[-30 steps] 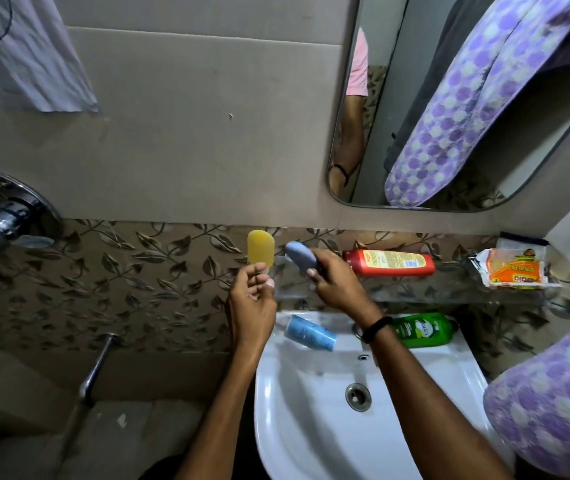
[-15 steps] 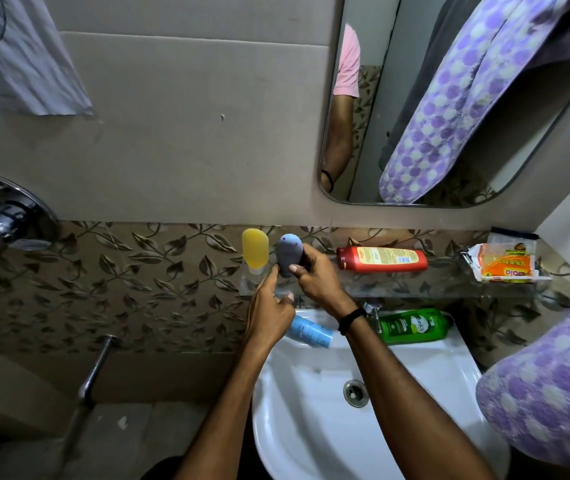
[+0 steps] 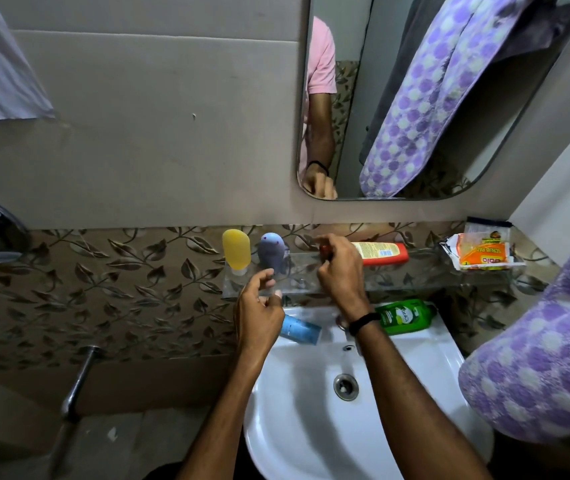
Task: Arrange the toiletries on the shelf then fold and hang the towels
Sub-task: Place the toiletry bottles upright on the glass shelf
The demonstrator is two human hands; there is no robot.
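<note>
Your right hand (image 3: 340, 271) is curling its fingers round the cap end of the red bottle (image 3: 382, 252), which is lying on its side on the glass shelf (image 3: 415, 275). Your left hand (image 3: 259, 308) is hovering at the shelf's front edge, fingers loosely bent, holding nothing. The yellow bottle (image 3: 236, 251) and grey bottle (image 3: 271, 254) are standing side by side at the shelf's left end. The green bottle (image 3: 403, 315) and blue tube (image 3: 300, 329) are lying on the sink (image 3: 294, 427) rim.

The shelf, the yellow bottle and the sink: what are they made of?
The shelf looks like clear glass: the leafy wall tiles show through it. The yellow bottle seems to be soft, matte silicone or plastic, rounded and slightly see-through. The sink is probably glazed ceramic: white, smooth and shiny.
</note>
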